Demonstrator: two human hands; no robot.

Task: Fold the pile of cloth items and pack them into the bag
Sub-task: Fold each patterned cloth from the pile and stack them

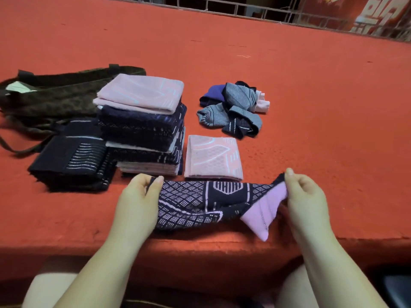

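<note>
Two hands (139, 196); one bag (55, 94); two stacks (142, 130).

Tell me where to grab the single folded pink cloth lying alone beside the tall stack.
Judging from its pose, take the folded pink cloth by its right edge, coming from the right. It lies flat on the red table, its left edge close to the tall stack and its near edge by the stretched patterned cloth; the right side is open.

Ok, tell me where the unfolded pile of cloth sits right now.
In the head view the unfolded pile lies on the red table, right of the tall folded stack and beyond the single folded pink cloth.
</note>
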